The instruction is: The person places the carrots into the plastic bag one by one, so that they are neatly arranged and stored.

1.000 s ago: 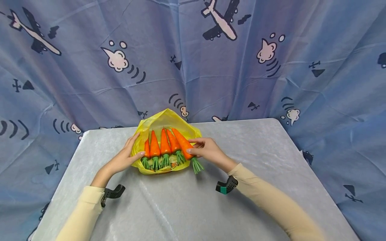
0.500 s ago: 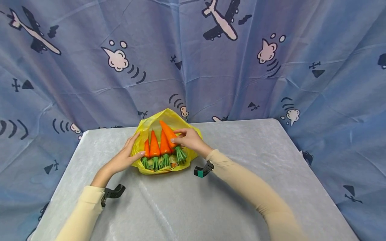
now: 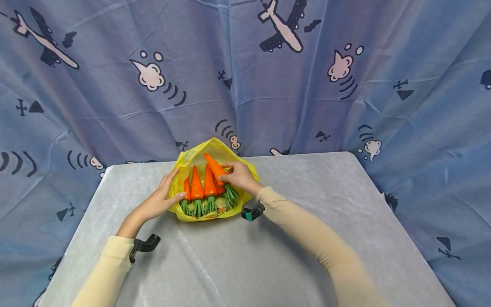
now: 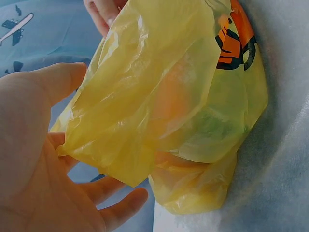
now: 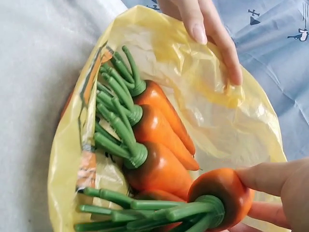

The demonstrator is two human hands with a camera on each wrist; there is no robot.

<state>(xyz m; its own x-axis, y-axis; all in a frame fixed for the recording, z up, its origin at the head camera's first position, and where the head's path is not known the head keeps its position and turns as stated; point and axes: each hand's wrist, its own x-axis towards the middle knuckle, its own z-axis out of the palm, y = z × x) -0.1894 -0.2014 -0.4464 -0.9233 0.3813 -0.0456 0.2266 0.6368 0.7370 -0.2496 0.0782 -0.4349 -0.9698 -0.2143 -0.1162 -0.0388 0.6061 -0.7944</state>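
Observation:
A yellow plastic bag (image 3: 209, 149) lies on the table with its mouth open. Inside, several orange carrots (image 3: 196, 185) with green stem tops lie side by side. My right hand (image 3: 241, 175) pinches a carrot (image 3: 215, 164) between thumb and fingers, slanted over the bag's right part. In the right wrist view this carrot (image 5: 222, 193) overlaps another carrot (image 5: 159, 195), which it partly hides. My left hand (image 3: 156, 202) rests at the bag's left edge with thumb and fingers spread. The left wrist view shows extended fingers (image 4: 128, 205) beside the plastic, some partly behind it.
The grey-white table (image 3: 307, 204) extends around the bag. Behind it hangs a blue curtain (image 3: 245, 85) with airplane prints. Each wrist wears a dark camera mount, the left mount (image 3: 145, 244) and the right mount (image 3: 253, 211).
My right hand has moved left and farther back with the carrot, from the bag's right rim to over its inside. The left hand stays nearly still at the bag's edge.

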